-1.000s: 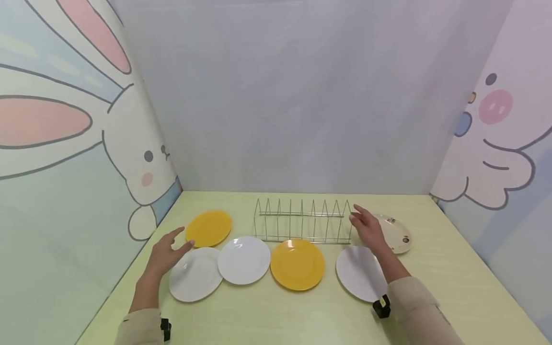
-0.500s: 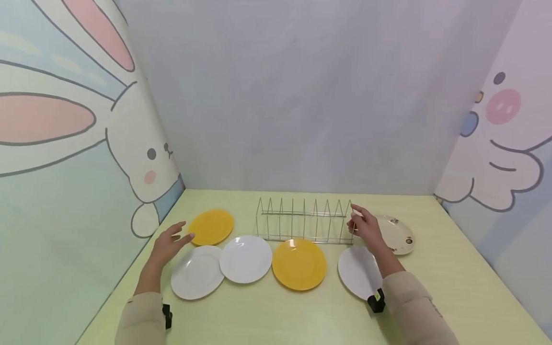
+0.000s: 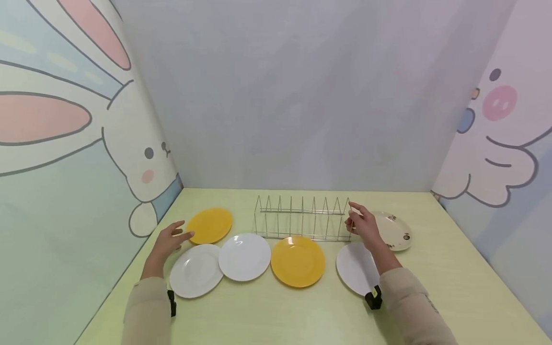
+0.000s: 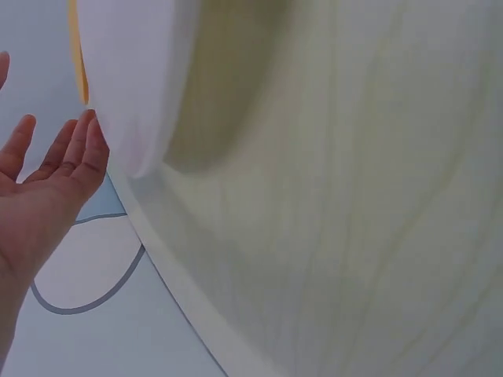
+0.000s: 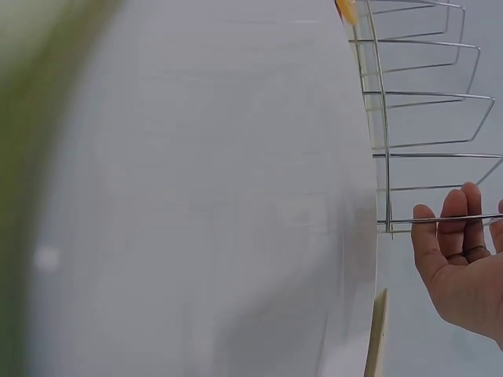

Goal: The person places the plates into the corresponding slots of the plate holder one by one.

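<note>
Head view: right hand (image 3: 365, 225) now curled round right end of rack (image 3: 302, 211), straighter a second ago; should steady rack on table (image 3: 276, 311). Left hand (image 3: 167, 241): grip loose, empty, near left yellow plate (image 3: 210, 225).

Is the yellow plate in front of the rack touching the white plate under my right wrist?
Apart: the head view shows tabletop between the yellow plate and the white plate.

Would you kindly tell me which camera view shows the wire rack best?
The head view shows the wire rack best, spanning end to end, with the right hand at one end. The right wrist view shows only part of it, closer; the left wrist view shows none.
</note>
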{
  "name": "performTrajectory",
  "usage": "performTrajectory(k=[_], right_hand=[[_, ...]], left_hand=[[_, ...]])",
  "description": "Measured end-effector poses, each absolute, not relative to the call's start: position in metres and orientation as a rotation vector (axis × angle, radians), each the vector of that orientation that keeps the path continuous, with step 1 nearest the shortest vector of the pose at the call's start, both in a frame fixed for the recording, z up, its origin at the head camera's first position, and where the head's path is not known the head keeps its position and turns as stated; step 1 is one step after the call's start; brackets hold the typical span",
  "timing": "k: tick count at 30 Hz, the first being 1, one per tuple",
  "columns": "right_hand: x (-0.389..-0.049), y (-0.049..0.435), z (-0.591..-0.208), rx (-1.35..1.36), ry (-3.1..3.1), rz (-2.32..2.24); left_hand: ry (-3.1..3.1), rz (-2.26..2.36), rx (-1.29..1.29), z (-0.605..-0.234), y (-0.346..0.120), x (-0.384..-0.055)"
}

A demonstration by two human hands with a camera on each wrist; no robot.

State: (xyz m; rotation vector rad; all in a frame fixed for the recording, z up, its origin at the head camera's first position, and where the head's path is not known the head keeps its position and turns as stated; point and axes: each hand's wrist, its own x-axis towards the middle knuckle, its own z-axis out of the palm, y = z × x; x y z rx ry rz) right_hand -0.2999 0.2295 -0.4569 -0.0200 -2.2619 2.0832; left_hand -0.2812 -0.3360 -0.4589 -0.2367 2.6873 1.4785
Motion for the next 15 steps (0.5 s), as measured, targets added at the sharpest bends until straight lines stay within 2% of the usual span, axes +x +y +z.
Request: performTrajectory(k=[15], right_hand=[[-0.301, 0.229, -0.457, -0.039, -2.258, 2.082]], left_hand=[[2.439, 1.7, -0.422, -0.476, -0.337, -0.301]])
